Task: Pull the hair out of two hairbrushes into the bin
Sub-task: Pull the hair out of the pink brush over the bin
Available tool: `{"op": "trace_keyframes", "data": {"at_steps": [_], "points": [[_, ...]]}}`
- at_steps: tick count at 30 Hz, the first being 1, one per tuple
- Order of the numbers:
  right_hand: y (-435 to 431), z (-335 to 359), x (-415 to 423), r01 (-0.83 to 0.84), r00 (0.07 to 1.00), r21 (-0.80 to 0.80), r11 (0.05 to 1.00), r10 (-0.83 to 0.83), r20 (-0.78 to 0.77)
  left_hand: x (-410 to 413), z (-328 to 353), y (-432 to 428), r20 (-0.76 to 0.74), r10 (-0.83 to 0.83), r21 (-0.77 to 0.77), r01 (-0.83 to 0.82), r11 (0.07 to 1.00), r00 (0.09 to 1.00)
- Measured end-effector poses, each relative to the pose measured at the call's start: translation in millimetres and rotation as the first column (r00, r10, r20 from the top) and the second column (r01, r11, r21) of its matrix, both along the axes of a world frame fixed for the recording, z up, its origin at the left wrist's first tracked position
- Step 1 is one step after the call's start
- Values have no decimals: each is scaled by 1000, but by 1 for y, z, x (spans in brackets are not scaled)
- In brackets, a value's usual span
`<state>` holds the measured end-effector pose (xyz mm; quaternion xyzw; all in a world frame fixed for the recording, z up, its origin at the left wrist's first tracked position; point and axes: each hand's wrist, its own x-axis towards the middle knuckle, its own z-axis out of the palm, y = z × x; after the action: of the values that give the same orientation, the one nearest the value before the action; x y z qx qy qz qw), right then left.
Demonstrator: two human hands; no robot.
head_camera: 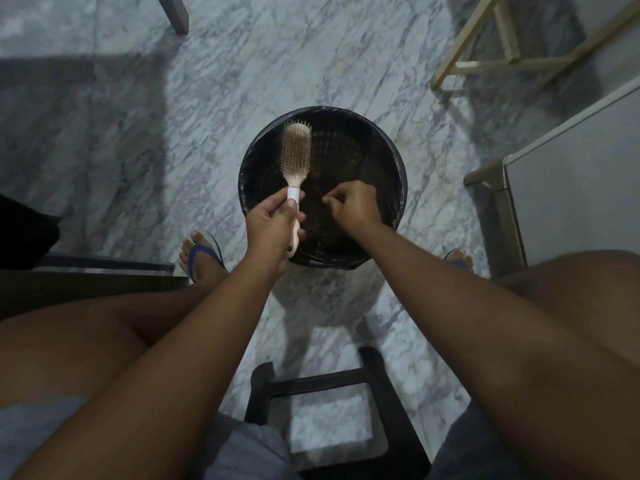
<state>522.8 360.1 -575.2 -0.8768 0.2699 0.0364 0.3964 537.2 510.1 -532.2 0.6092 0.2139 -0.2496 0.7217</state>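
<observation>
A view from above, looking down past a seated person's knees at a marble floor [104, 140]. Between the feet stands a round black bin [391, 161] lined with a dark bag. Both bare forearms reach out over it.

The left hand [272, 223] is closed around the handle of a pale pink brush [296, 157]. The thumb presses on a white band on the handle. The brush points away from the person, bristles facing up, its head over the left side of the bin's opening. A dull brownish mat of hair sits among the bristles.

The right hand [353, 206] is held over the middle of the bin, just beside the brush handle and not touching it. Its fingers are curled in, with thumb and fingertips pinched together. Whether any strands lie between them is too fine to see.

The inside of the bin is dark; its contents are unclear.

Each foot wears a blue-strapped sandal [204, 254], one at either side of the bin. A black stool [381, 393] shows below, between the legs. A wooden frame [505, 60] stands at upper right, and a grey cabinet [571, 188] at the right edge.
</observation>
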Motion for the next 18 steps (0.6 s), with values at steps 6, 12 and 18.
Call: {"op": "trace_keyframes", "data": {"at_steps": [6, 12, 18], "points": [[-8, -20, -9, -79, 951, -83, 993, 50, -305, 13, 17, -4, 56, 80, -91, -74, 993, 995], [-12, -22, -16, -102, 925, -35, 994, 82, -371, 30, 25, 3, 168, 3, -30, 2, 1000, 986], [-7, 10, -1, 156, 972, 276, 948, -198, 131, 6, 4, 1, 82, -91, 83, 84, 993, 992]]}}
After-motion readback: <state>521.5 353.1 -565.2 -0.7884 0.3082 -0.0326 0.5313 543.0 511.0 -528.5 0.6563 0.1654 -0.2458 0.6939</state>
